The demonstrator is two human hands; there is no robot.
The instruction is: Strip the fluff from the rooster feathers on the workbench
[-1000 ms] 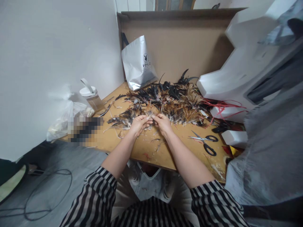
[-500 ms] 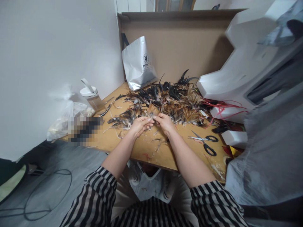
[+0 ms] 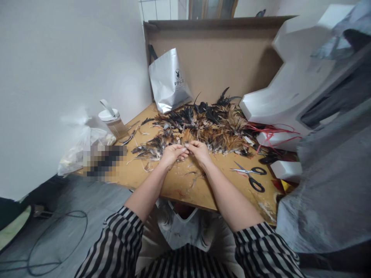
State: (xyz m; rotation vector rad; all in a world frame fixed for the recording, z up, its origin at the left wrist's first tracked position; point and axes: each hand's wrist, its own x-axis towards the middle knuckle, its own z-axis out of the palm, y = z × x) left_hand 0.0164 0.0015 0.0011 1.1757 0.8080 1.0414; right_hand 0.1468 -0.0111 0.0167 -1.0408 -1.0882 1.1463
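Observation:
My left hand (image 3: 173,155) and my right hand (image 3: 198,151) meet at the fingertips over the table's middle. Both are closed in a pinch, thumb against finger. A small brown feather (image 3: 187,136) shows right above the joined fingertips and seems held between them; its lower end is hidden by the fingers. Just beyond lies a front row of brown and black feathers (image 3: 222,139), bunched in tufts. Behind that row spreads a darker heap of black feathers (image 3: 188,115). Scissors (image 3: 249,173) with black handles rest spread apart to the right of my right forearm.
On the wooden table (image 3: 179,189), a silver bag (image 3: 166,81) leans at the back. A lidded cup (image 3: 113,121) and a plastic bag (image 3: 84,148) stand left. Red strings (image 3: 272,135) hang by white foam (image 3: 269,92) at right. A cardboard panel (image 3: 220,58) closes the back.
The view has tilted slightly, so the scene sits a little lower. The hands stay pinched together in nearly the same spot, and the brown feather above the fingertips shows more clearly.

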